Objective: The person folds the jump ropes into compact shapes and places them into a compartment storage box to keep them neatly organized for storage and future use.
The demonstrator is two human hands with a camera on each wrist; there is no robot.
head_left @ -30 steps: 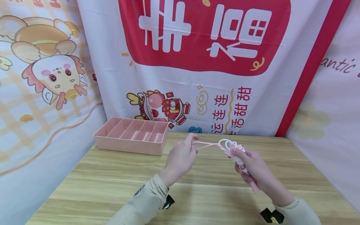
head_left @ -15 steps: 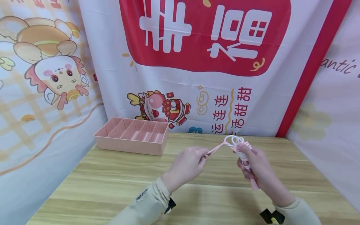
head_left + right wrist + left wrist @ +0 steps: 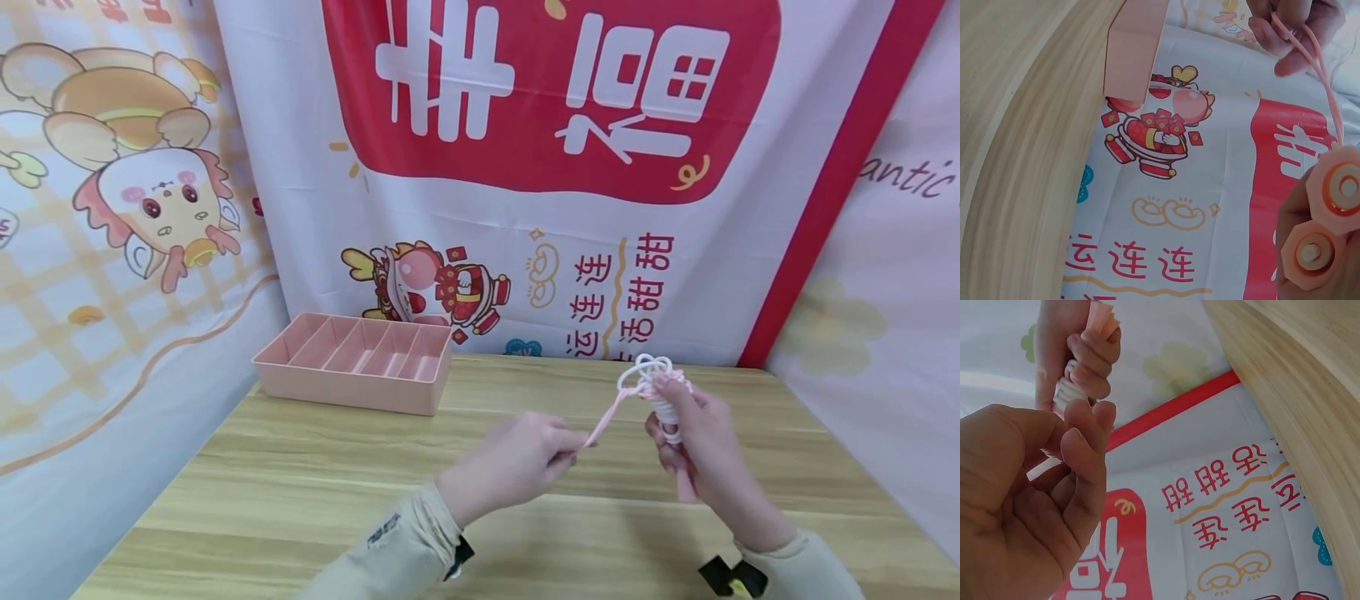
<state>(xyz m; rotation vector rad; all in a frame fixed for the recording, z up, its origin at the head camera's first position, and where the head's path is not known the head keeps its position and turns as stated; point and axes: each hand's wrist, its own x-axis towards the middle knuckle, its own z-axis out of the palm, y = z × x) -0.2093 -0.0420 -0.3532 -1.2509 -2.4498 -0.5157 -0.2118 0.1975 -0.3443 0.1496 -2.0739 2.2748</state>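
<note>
A jump rope (image 3: 664, 412), its white and pink cord wound into a bundle, is gripped by my right hand (image 3: 705, 442) over the right half of the table. White loops stick out above the thumb, and a pink handle end (image 3: 686, 486) pokes out below the fist. In the right wrist view two octagonal pink handles (image 3: 1319, 194) show end-on beside each other. My left hand (image 3: 517, 462) pinches a doubled pink length of cord (image 3: 609, 419), which runs taut up to the bundle. From the left wrist its fingers look curled, with the cord mostly hidden behind them.
A pink tray (image 3: 345, 386) with several compartments stands at the back left of the wooden table (image 3: 300, 492). A printed cloth (image 3: 525, 217) hangs behind the table, with more printed cloth at both sides.
My left hand has moved right and toward me, bringing the pink cord from nearly level to a slant. The right hand with the jump rope has shifted slightly right.
</note>
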